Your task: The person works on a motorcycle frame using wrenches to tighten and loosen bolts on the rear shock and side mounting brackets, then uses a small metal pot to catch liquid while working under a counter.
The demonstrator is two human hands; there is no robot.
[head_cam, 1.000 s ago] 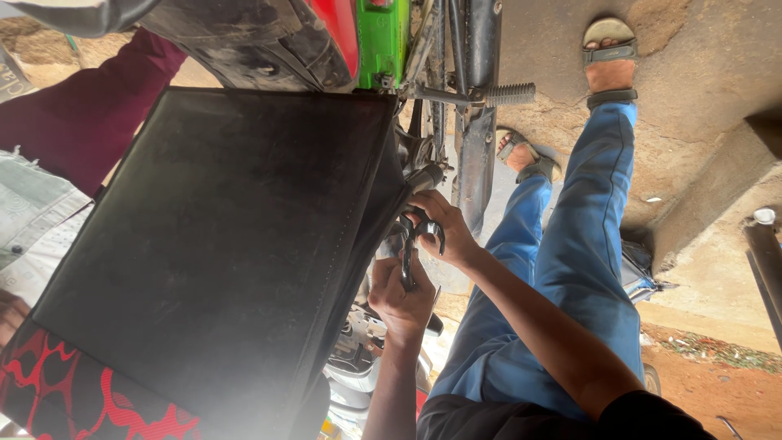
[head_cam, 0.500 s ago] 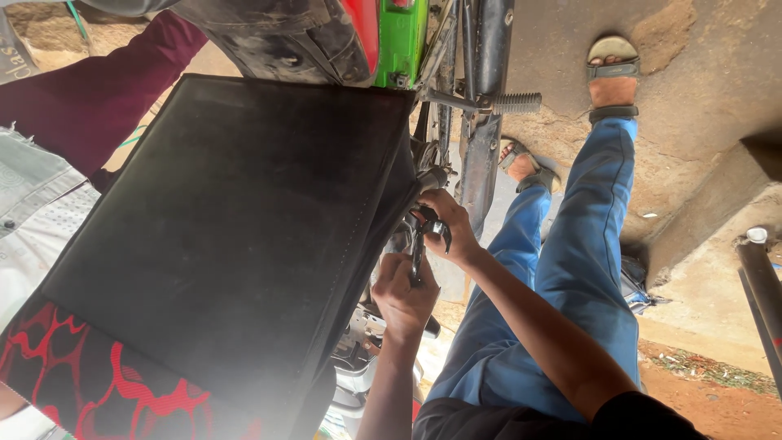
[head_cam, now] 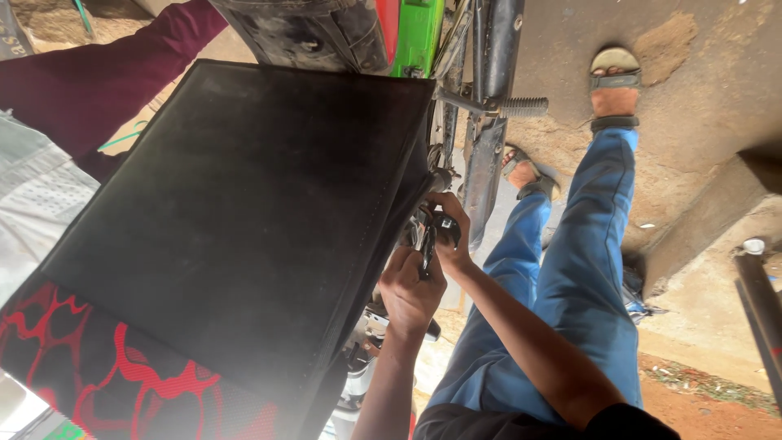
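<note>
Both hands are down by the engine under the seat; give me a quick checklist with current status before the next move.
1. Left hand gripping the dark tool: ok.
2. Right hand steadying the small metal part beside the seat: ok.
3. Tool seated on the part: cannot tell, fingers cover the contact.
4. Footpeg away from both hands: ok.
5. Maroon sleeve of another person away from the work spot: ok.

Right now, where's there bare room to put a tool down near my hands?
The motorcycle seat top is broad and bare. Bare ground lies right of the sandalled foot. It is crowded where the left hand and right hand work beside the seat edge, under the footpeg.
</note>
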